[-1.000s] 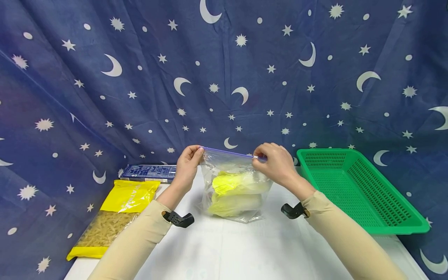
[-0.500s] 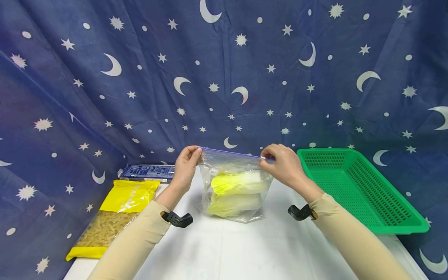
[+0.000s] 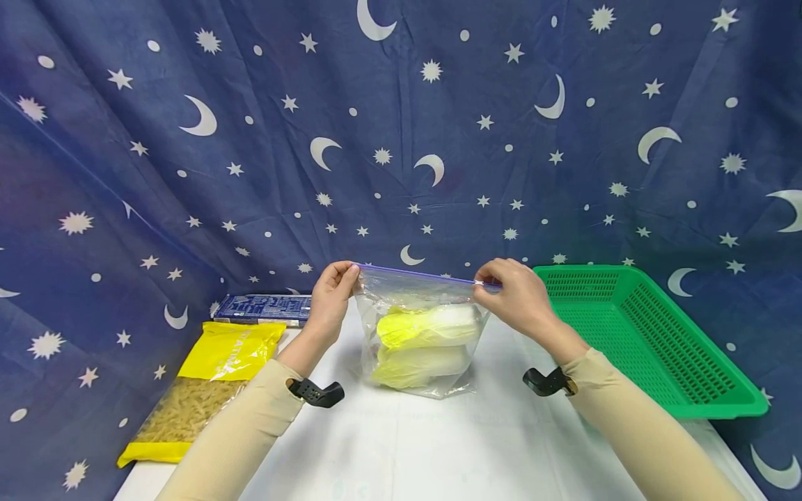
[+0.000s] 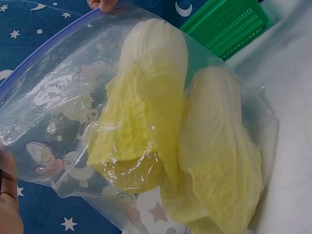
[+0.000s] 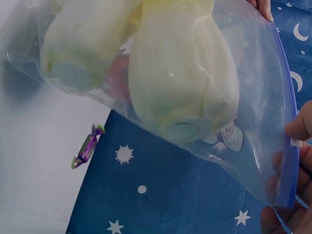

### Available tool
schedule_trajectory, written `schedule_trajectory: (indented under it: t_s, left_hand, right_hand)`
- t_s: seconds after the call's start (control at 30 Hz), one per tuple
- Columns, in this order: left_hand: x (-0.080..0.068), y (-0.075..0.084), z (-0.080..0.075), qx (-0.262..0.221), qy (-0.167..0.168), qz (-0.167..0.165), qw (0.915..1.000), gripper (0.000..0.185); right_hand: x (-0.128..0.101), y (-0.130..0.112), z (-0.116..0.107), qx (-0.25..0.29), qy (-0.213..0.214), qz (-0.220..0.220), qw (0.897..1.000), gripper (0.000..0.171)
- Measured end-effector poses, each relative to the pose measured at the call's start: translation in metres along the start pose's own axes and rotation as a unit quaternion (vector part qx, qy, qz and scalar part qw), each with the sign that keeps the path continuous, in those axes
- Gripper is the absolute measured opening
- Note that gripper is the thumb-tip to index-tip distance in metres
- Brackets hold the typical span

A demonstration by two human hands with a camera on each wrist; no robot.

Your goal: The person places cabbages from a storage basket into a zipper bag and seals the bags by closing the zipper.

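Observation:
A clear zip bag (image 3: 370, 334) with a purple zip edge stands on the white table, holding two Chinese cabbages (image 3: 432, 325). Both cabbages (image 4: 217, 151) lie side by side inside it in the left wrist view. At the bag's upper left corner, my left hand (image 3: 330, 299) pinches the zip edge between thumb and fingers. My right hand (image 3: 519, 298) pinches the white slider (image 3: 479, 282) near the right end of the zip. In the right wrist view, the thumb presses the slider (image 5: 295, 142), with fingers behind the film.
A green plastic basket (image 3: 633, 355) stands at the right. On the left are a yellow bag of pasta (image 3: 207, 390) and a blue box (image 3: 263, 307). The right wrist view shows a purple wrapped candy (image 5: 87, 148) at the table edge. A starry blue curtain (image 3: 401, 125) hangs behind.
My right hand has slid to the right along the zip edge, taking the slider with it. The left hand stays almost still at its corner.

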State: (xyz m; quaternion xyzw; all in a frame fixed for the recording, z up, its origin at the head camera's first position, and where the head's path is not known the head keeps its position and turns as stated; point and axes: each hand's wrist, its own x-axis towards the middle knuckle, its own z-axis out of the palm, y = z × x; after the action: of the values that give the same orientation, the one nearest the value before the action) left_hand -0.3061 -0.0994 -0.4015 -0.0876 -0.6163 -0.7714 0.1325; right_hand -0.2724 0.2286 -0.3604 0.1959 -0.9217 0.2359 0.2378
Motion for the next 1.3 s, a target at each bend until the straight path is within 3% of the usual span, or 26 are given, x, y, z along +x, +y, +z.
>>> schedule_trajectory:
  t_s: [1.0, 1.3]
  left_hand:
    - [-0.002, 0.0, -0.001, 0.002, 0.008, -0.005, 0.9999, 0.007]
    - [-0.002, -0.001, 0.0, 0.001, 0.005, -0.008, 1.0, 0.007]
  right_hand:
    - [-0.013, 0.017, -0.014, -0.009, 0.003, -0.001, 1.0, 0.005]
    - [-0.015, 0.019, -0.015, -0.006, -0.013, 0.028, 0.999, 0.011]
